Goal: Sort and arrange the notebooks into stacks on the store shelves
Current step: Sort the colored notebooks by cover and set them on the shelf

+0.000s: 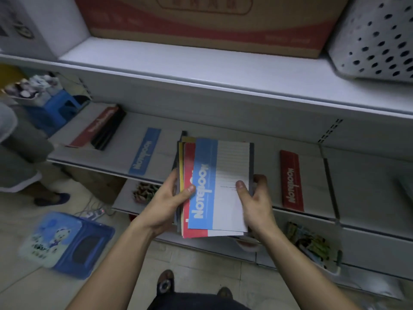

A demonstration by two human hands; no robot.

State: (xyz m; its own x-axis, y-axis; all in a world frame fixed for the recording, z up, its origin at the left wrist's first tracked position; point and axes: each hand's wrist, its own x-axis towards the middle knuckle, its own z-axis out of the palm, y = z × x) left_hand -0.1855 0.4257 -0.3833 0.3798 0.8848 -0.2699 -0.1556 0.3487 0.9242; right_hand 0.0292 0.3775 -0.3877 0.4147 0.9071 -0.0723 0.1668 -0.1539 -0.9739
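Note:
I hold a pile of notebooks in front of the middle shelf. Its top one has a blue band reading "Notebook" beside a white lined cover; red, yellow and dark covers show beneath it. My left hand grips the pile's left edge, thumb on the blue band. My right hand grips the right edge, thumb on the white cover. On the shelf lie a blue-banded notebook at left, a red-banded notebook at right, and a red and black notebook at far left.
The upper shelf carries a red cardboard box and a white perforated basket. A blue case lies on the floor at left, near another person's leg. Packets sit on the lower shelf.

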